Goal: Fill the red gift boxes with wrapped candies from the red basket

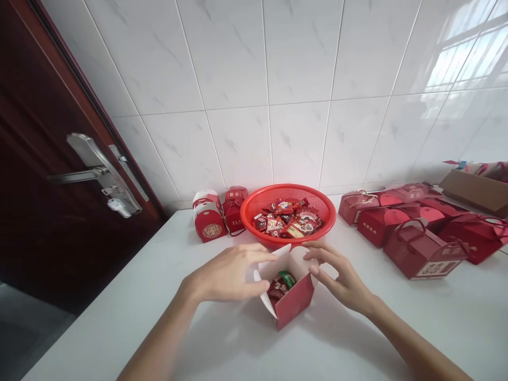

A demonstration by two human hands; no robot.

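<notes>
A red paper gift box (296, 300) stands on the table in front of me with its top unfolded and its white inside showing. Wrapped sweets (278, 288) lie in it, among them one in green foil (287, 279). My left hand (232, 272) is at the box's left side, fingers stretched and thumb apart, around the white flap there. On the other side, my right hand (341, 272) has its thumb and fingertips on the rounded flap at the right edge. Its lower fingers are partly hidden.
A red plastic basket (246, 225) of wrapped sweets stands behind the box. Two small red boxes (212, 222) are at its left. Several closed red gift boxes (420, 248) fill the right, beside a cardboard carton (472, 190). A tiled wall borders the table; a door handle (79, 175) is left.
</notes>
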